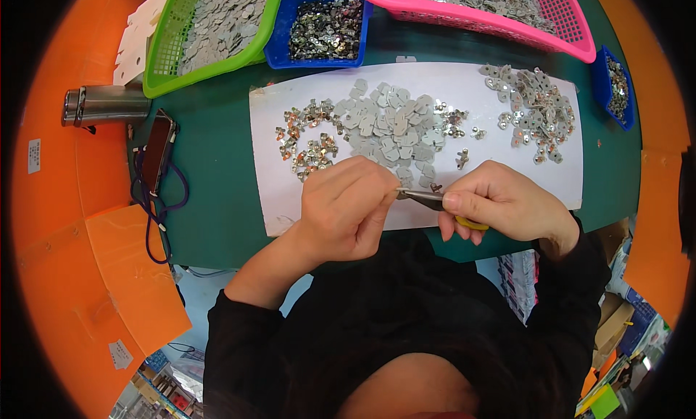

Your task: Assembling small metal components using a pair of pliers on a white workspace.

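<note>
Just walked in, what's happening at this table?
A person's right hand grips a yellow-handled metal hand tool. Its tip is at the closed left hand; any part pinched there is too small to make out. Beyond them, a pile of flat grey metal pieces lies on a white rectangular sheet, between other piles of small metal parts.

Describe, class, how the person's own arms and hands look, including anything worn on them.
The left hand and right hand are ungloved, and no ring or watch shows. Both sleeves are black: the left sleeve ends partway along the forearm; the right sleeve reaches nearer the wrist.
</note>
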Motion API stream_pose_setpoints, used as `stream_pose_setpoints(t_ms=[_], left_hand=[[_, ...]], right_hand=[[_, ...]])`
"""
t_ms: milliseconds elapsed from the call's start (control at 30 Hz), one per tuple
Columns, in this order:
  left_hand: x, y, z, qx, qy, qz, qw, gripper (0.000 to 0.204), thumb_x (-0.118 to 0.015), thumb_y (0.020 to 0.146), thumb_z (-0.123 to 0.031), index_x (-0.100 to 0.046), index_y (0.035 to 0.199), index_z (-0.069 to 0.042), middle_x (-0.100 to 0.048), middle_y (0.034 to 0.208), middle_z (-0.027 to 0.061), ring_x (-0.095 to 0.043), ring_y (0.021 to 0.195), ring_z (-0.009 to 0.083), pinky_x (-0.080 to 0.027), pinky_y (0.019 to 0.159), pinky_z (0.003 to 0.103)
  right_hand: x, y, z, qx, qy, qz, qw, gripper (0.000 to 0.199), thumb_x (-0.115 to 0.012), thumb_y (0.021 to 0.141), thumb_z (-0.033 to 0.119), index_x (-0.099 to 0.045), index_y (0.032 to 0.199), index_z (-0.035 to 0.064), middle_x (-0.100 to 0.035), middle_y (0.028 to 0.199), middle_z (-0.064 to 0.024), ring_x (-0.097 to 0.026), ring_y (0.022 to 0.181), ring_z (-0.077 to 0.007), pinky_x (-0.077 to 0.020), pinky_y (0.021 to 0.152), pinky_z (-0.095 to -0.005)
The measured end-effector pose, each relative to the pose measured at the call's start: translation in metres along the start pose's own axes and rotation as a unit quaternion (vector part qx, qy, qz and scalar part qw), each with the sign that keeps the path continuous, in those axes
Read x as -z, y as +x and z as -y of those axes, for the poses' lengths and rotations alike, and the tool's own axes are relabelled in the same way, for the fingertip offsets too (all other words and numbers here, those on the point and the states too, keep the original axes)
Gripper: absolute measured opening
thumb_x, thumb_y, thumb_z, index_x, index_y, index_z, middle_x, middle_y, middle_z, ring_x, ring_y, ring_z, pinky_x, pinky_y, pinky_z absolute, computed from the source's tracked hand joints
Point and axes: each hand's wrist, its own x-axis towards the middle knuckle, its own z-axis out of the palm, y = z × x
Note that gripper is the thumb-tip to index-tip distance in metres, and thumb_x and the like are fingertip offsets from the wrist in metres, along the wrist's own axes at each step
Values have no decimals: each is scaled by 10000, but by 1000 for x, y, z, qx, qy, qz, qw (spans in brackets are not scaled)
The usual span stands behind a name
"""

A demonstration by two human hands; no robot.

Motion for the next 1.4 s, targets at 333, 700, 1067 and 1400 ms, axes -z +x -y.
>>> stream_pose_setpoints(t_ms=[333, 700, 1067, 1400], left_hand=[[-8, -11, -13, 94, -14, -9, 995, 124, -534, 891, 33, -562, 772, 12, -561, 638, 105, -543, 504, 230, -401, 473, 296], [-2, 2, -8, 167, -47, 52, 983, 159, -534, 921, -20, -561, 764, -19, -563, 630, 77, -573, 535, 218, -416, 503, 294], [-1, 2, -9, 104, -8, 74, 992, 93, -556, 862, 38, -560, 778, -4, -561, 661, 85, -563, 554, 249, -421, 509, 310], [-3, 0, -12, 108, -22, 64, 992, 80, -561, 862, 42, -571, 792, 4, -557, 670, 88, -553, 557, 247, -420, 511, 308]], right_hand=[[-15, -6, -1, 107, -234, -110, 960, 300, -589, 951, 241, -639, 762, 12, -560, 602, -98, -545, 520, -248, -434, 533, -325], [-12, -15, -1, 162, -356, -269, 880, 163, -680, 848, 186, -644, 839, 27, -593, 735, -127, -585, 631, -338, -432, 545, -376], [-7, -21, 19, 153, -510, -236, 813, 239, -719, 822, 286, -626, 793, 68, -561, 698, -82, -586, 619, -303, -436, 524, -392], [-3, -22, 24, 147, -523, -193, 817, 244, -697, 838, 291, -609, 803, 66, -544, 700, -89, -578, 626, -300, -425, 530, -408]])
